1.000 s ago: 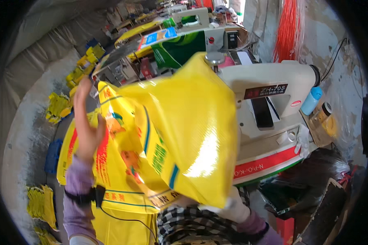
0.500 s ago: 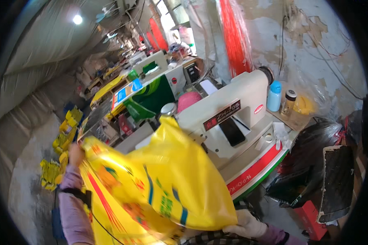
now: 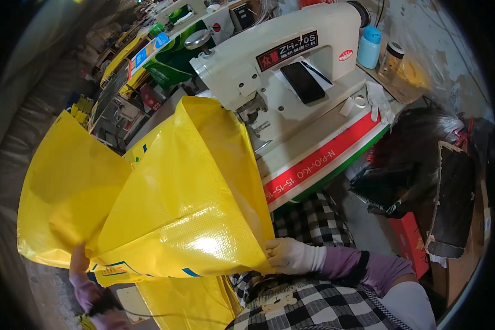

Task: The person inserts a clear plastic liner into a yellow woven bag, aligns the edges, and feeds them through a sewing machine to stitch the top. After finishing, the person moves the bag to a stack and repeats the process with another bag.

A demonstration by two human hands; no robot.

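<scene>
A large glossy yellow woven plastic bag (image 3: 170, 203) spreads in front of me, folded and bulging, its mouth edge gaping towards the sewing machine. My right hand (image 3: 291, 256), in a white glove, is closed on the bag's lower right edge. At the lower left, my bare left hand (image 3: 80, 258) has its fingers closed on the bag's bottom edge; part of the fingers is hidden by the folds. Just beyond the bag's upper corner stands a cream industrial sewing machine (image 3: 231, 77), its needle area (image 3: 258, 124) beside the bag's right edge.
On the machine bed lie a black phone (image 3: 302, 82), a pen and a white glove (image 3: 377, 102). A blue bottle (image 3: 369, 48) and a lidded jar (image 3: 391, 56) stand behind. Dark plastic bags and a red box (image 3: 410, 242) lie to the right. More yellow material hangs below.
The bag has swung round, so its printed face gives way to a plain yellow one. My left hand has come down, my right hand up and left. The view has tilted lower.
</scene>
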